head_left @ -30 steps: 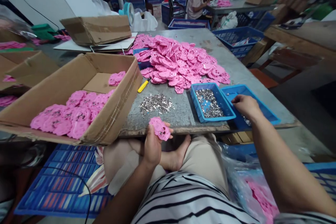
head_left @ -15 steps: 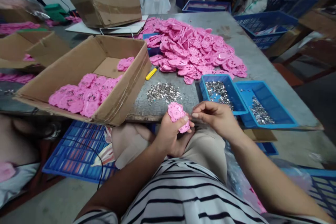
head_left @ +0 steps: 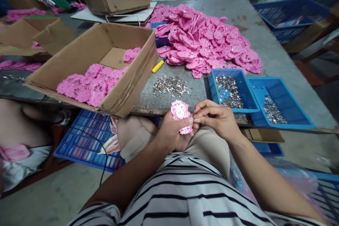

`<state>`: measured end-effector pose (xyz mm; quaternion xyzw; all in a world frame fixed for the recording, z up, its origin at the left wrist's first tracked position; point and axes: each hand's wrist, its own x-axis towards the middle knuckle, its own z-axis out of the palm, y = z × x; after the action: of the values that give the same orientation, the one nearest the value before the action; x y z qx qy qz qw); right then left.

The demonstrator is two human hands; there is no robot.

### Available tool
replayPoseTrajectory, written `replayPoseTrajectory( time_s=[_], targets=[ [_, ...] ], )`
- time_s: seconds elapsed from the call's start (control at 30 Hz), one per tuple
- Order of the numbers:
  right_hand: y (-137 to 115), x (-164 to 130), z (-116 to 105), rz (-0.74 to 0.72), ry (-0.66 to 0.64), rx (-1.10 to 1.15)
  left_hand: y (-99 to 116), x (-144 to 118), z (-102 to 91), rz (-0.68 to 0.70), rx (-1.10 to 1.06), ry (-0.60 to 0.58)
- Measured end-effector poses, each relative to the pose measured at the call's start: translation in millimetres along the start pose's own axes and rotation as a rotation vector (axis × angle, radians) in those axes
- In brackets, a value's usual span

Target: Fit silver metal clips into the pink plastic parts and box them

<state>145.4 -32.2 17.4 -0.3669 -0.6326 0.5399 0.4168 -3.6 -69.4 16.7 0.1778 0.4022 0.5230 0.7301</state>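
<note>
A pink plastic shell piece (head_left: 180, 112) with small holes and slots rests in my left hand (head_left: 172, 130), thumb across its lower part and fingers beneath. Close beside its right edge is my right hand (head_left: 217, 117), thumb and forefinger pinched together; whatever sits between the fingertips is too small to make out. Just beyond the hands, a scatter of small silvery metal parts (head_left: 170, 86) lies on the grey table (head_left: 147, 102). More such metal parts fill a blue tray (head_left: 256, 107) and a second, wider blue tray (head_left: 302, 120) at the right.
A large heap of pink pieces (head_left: 209, 39) covers the table's middle. On the left, a cardboard box (head_left: 132, 88) holds more pink pieces. A yellow-handled tool (head_left: 158, 66) lies between box and heap. Another person's leg (head_left: 22, 120) shows at the far left.
My right hand has come closer to the pink piece, its fingertips now at the piece's edge. The head view has tilted down and shifted slightly left.
</note>
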Motion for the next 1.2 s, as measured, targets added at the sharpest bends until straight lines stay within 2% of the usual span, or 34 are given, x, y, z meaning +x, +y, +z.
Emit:
replayPoseTrajectory(
  time_s=[0.1,0.23,0.3,0.43,0.53,0.67,0.77,0.97,1.2],
  targets=[
    [3,-3,4,0.047,0.053,0.077,-1,0,-0.2,0.108,0.103,0.070],
    [3,-6,10,0.187,0.165,0.110,-2,0,-0.7,0.284,0.305,0.180],
    [1,-6,12,0.235,0.129,0.063,-3,-1,-0.4,0.312,0.362,0.202],
    [-4,-5,12,0.228,0.035,-0.030,-6,-2,-0.8,0.326,0.399,0.203],
    [-4,-6,12,0.205,0.034,-0.028,-7,-4,-3.6,0.322,0.337,0.163],
    [-4,-10,20,0.132,0.252,0.087,-5,-8,-6.5,0.306,0.033,-0.004],
    [-5,-14,32,0.096,0.315,0.103,-4,-12,-5.5,0.323,-0.101,-0.026],
    [-5,-16,52,0.063,0.309,0.120,-7,-18,-3.3,0.383,-0.133,-0.018],
    [-5,-17,60,0.035,0.327,0.136,-8,-21,-2.1,0.402,-0.080,-0.016]
  ],
)
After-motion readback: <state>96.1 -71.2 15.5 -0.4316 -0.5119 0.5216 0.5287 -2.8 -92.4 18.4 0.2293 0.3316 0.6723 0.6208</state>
